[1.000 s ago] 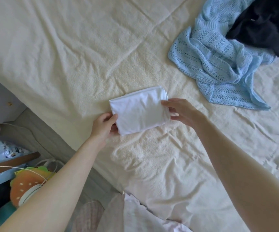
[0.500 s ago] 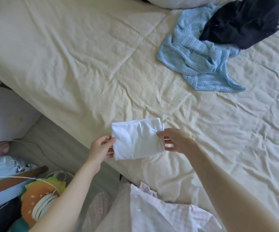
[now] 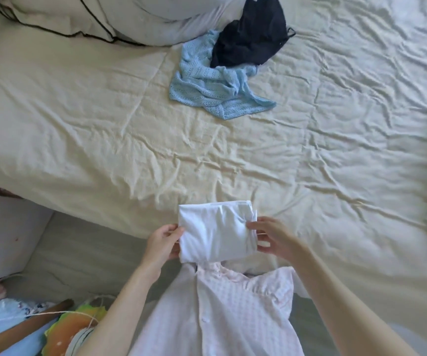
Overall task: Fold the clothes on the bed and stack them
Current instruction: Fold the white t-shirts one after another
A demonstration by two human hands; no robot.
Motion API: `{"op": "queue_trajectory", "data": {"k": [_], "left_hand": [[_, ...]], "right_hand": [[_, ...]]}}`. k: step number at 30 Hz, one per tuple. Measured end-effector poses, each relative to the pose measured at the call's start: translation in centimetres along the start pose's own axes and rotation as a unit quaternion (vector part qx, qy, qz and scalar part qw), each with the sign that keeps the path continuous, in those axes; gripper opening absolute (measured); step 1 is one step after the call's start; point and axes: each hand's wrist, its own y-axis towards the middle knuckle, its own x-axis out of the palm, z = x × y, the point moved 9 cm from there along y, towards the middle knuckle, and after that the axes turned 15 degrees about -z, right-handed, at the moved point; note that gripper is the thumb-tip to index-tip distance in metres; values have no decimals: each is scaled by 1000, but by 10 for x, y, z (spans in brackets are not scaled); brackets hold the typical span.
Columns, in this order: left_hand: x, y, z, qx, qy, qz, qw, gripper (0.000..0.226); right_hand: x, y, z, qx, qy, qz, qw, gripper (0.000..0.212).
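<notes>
I hold the folded white cloth (image 3: 216, 233) by its two short sides, just off the near edge of the bed (image 3: 79, 129). My left hand (image 3: 165, 242) pinches the left edge and my right hand (image 3: 271, 237) pinches the right, each grip clamped on fabric, thumb on top.

The risk I see is the fold slipping. The right side shows loose layers bunched by my fingers, and if either pinch lets go early the bundle could open or drop past the mattress edge to the floor.

The blue knit (image 3: 215, 91) and the black garment (image 3: 250, 39) lie crumpled and overlapping near the pillow (image 3: 130, 19), well apart from me and not yet folded. I see no basket or bin; nothing here is held in a container.
</notes>
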Motion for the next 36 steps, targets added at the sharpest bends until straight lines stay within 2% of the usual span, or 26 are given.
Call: {"op": "queue_trajectory", "data": {"k": [9, 13, 17, 23, 29, 36], "left_hand": [[126, -35, 29, 25, 111, -73, 991, 5], [190, -45, 25, 23, 147, -87, 985, 4], [270, -50, 9, 15, 134, -83, 987, 5], [394, -56, 1, 11, 144, -153, 978, 6], [467, -38, 36, 52, 238, -214, 946, 8], [534, -14, 48, 69, 380, -284, 877, 13]], "right_hand": [[-93, -105, 23, -85, 72, 26, 993, 16], [-146, -140, 44, -91, 91, 15, 992, 17], [-219, -178, 61, -97, 106, 26, 989, 22], [-324, -238, 84, -116, 141, 80, 980, 23], [-366, -262, 102, -137, 207, 106, 963, 18], [-377, -262, 143, -149, 325, 130, 925, 17]]}}
